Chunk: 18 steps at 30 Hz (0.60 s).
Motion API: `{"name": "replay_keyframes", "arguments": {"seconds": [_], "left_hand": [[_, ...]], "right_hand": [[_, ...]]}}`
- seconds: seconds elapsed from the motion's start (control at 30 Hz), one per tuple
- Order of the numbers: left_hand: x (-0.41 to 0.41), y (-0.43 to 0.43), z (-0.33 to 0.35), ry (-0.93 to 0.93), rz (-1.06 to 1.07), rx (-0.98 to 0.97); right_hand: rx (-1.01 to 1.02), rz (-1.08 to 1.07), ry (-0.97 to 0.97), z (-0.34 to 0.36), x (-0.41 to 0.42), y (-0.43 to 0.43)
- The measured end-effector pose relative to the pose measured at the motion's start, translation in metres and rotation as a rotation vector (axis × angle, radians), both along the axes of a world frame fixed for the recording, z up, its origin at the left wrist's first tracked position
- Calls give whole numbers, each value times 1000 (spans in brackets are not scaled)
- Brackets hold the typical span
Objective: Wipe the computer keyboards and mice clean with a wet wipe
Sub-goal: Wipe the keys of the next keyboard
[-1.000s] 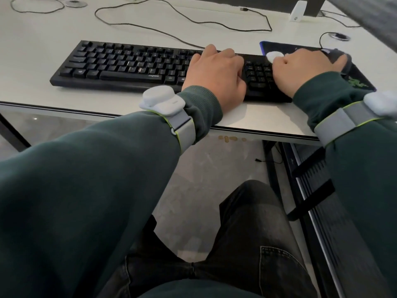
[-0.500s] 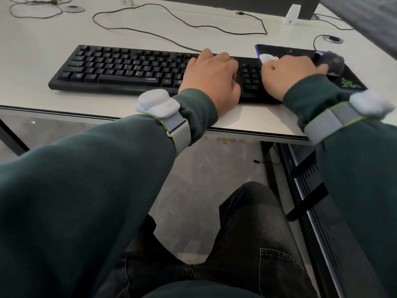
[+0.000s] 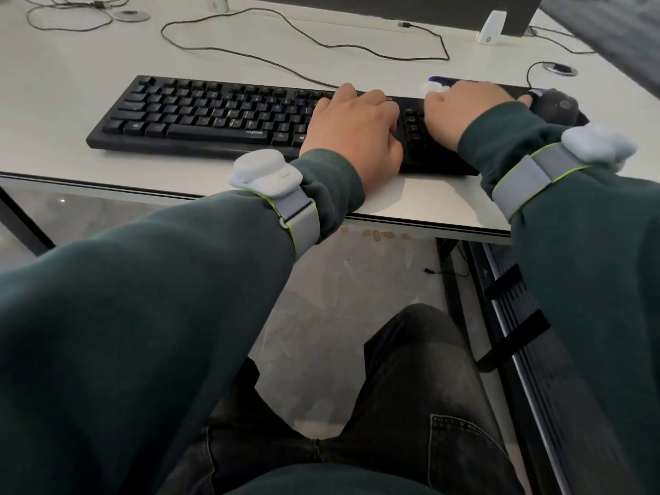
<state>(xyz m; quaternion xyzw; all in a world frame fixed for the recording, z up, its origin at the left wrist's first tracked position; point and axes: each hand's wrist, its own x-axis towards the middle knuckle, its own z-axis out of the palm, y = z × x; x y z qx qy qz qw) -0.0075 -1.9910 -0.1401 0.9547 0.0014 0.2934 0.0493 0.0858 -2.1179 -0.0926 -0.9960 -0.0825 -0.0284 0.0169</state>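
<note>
Head view: the left hand (image 3: 357, 134) rests with relaxed fingers on the black keyboard (image 3: 214, 116). The right hand (image 3: 468, 108), clutching the wet wipe (image 3: 434, 88), has slid left from the mouse (image 3: 555, 107) onto the number pad. White desk (image 3: 71, 73), loose cables (image 3: 285, 33), grey floor (image 3: 357, 280).

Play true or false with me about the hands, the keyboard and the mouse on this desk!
1. The keyboard is black. True.
2. The left hand holds the wet wipe. False: the right hand holds it, and the left hand rests on the keyboard.
3. The mouse lies to the right of the keyboard. True.
4. The mouse is white. False: it is dark.
5. A cable lies on the desk behind the keyboard. True.
</note>
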Motion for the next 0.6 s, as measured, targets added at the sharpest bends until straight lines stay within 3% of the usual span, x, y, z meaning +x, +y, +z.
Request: {"name": "replay_keyframes", "arguments": {"seconds": [0.17, 0.33, 0.5, 0.6], "left_hand": [[0, 0, 1, 17, 0, 3], [-2, 1, 1, 16, -17, -23], [-1, 0, 1, 9, -8, -23], [-1, 1, 0, 15, -2, -23]], "right_hand": [[-11, 263, -64, -11, -13, 5], [18, 19, -61, -9, 4, -16], [33, 184, -149, -17, -8, -17], [50, 169, -235, -25, -18, -24]]}}
